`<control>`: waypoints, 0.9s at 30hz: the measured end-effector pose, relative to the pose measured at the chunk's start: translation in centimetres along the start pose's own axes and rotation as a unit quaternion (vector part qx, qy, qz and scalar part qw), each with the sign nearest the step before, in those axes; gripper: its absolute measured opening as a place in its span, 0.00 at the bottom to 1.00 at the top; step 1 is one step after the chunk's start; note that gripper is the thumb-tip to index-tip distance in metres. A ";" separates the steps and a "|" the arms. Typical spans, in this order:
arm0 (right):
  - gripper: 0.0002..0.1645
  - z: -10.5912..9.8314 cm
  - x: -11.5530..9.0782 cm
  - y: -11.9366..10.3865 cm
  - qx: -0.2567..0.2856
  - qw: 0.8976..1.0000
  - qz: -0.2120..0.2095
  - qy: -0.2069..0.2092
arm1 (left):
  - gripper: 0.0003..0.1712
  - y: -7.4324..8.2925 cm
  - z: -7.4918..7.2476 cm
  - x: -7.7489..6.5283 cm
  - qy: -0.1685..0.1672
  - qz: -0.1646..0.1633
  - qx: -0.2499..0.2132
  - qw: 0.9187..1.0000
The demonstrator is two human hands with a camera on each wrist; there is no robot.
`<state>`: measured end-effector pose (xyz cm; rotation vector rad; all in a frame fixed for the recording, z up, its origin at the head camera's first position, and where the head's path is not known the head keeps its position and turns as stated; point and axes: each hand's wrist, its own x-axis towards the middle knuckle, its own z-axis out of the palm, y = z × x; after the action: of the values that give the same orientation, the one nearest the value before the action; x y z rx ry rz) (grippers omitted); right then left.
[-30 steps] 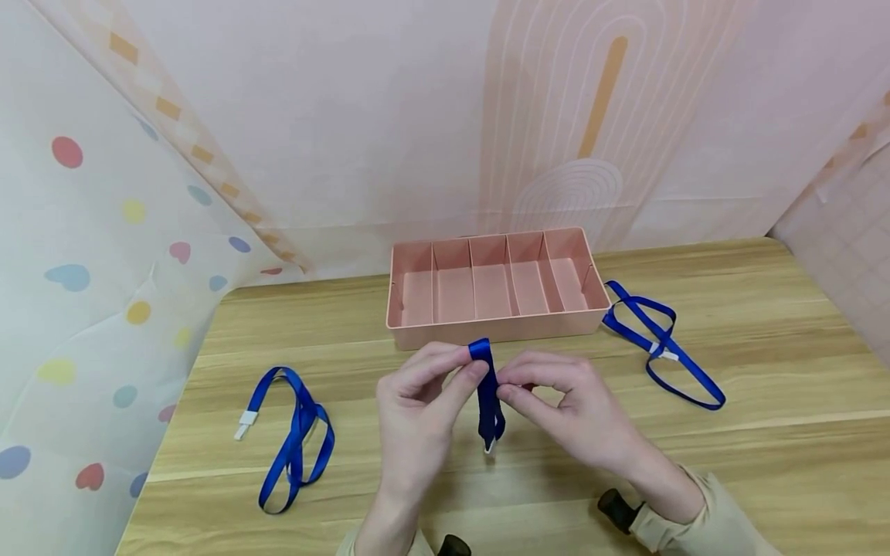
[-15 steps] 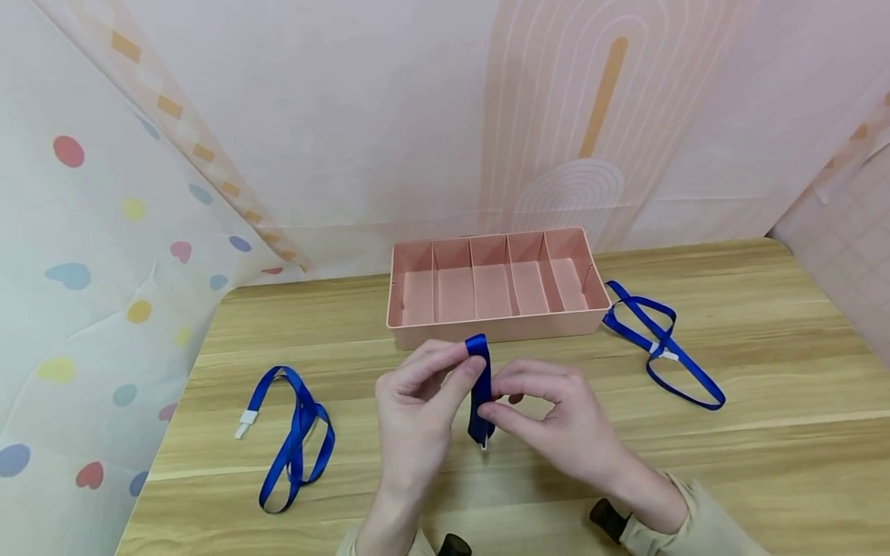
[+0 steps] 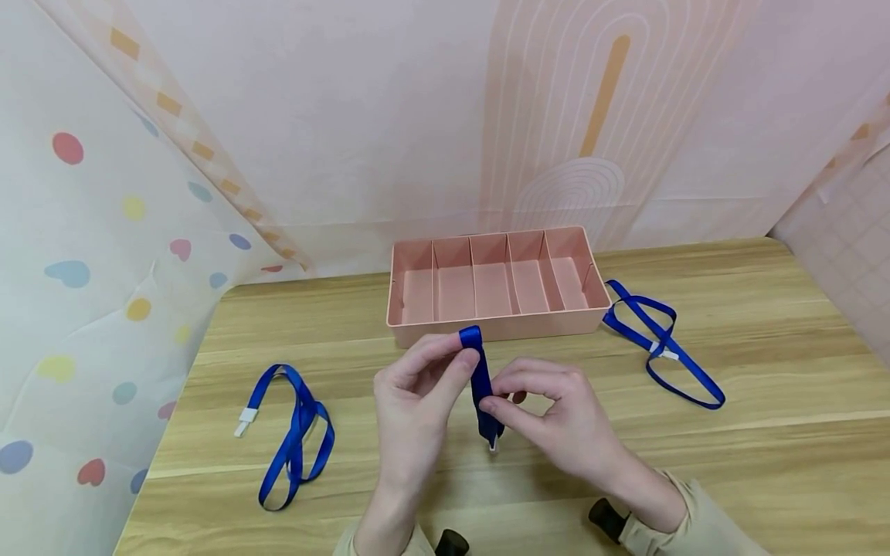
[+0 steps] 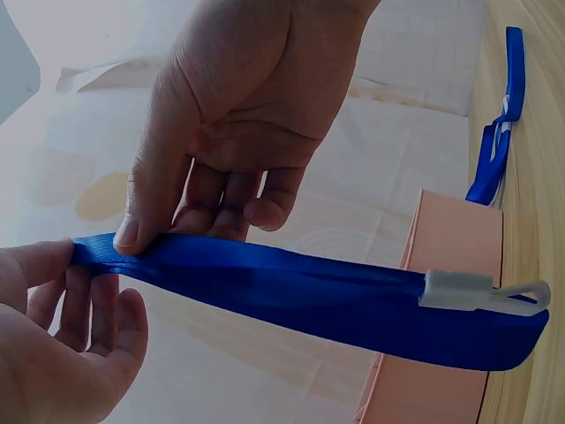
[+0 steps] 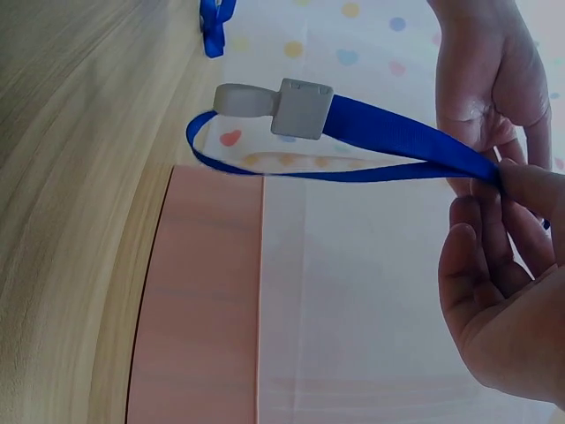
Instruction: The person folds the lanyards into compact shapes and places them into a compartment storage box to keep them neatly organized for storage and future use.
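A blue lanyard (image 3: 484, 386), folded into a narrow strip, hangs between my two hands above the table. My left hand (image 3: 420, 394) pinches its folded top between thumb and forefinger. Lower down the strip, my right hand (image 3: 552, 405) pinches it from the right side with thumb and fingertips. A white plastic clip (image 4: 459, 290) lies along the lower end of the strip in the left wrist view; in the right wrist view the clip (image 5: 300, 108) sits beside a loop of ribbon. The right hand's other fingers are loosely bent.
Behind the hands stands a pink tray (image 3: 497, 328) divided into several compartments. One blue lanyard (image 3: 295, 436) with a white clip lies loosely looped on the wooden table (image 3: 229, 347) at left. Another lanyard (image 3: 684, 371) lies at right, close to the tray's corner.
My left hand has risen slightly, carrying the top of the folded lanyard up and left. My right hand has shifted left and a little down along the strip.
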<state>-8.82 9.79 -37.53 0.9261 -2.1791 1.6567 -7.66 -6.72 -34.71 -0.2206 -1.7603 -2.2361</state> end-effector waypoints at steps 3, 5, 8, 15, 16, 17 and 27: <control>0.09 0.0 0.0 0.0 0.001 1.000 0.002 -0.001 | 0.17 0.1 0.0 0.0 -0.005 0.007 -0.002 1.000; 0.09 -0.1 0.1 -0.1 0.001 1.000 0.003 -0.001 | 0.12 0.2 0.0 0.0 -0.006 0.008 0.003 1.000; 0.09 -0.1 0.0 -0.1 0.000 1.000 0.001 -0.003 | 0.08 0.3 -0.1 0.1 -0.003 -0.012 0.019 1.000; 0.08 -0.5 -0.1 -0.1 0.002 1.000 0.017 -0.002 | 0.09 0.4 -0.3 0.6 -0.008 -0.055 0.063 0.996; 0.08 -0.7 0.0 -0.1 0.003 1.000 0.021 0.001 | 0.10 0.2 -0.3 0.6 -0.009 -0.060 0.063 0.996; 0.08 -0.8 0.0 -0.2 0.005 1.000 0.025 0.006 | 0.11 0.0 -0.3 0.7 -0.011 -0.065 0.064 0.996; 0.06 -2.9 0.6 -0.5 0.010 0.997 0.006 0.080 | 0.22 -2.7 0.9 0.4 -0.124 -0.074 0.096 0.985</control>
<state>-9.43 12.24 -35.86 0.7593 -2.0692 1.6991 -8.95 -5.33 -36.86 -0.3496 -2.1743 -2.1959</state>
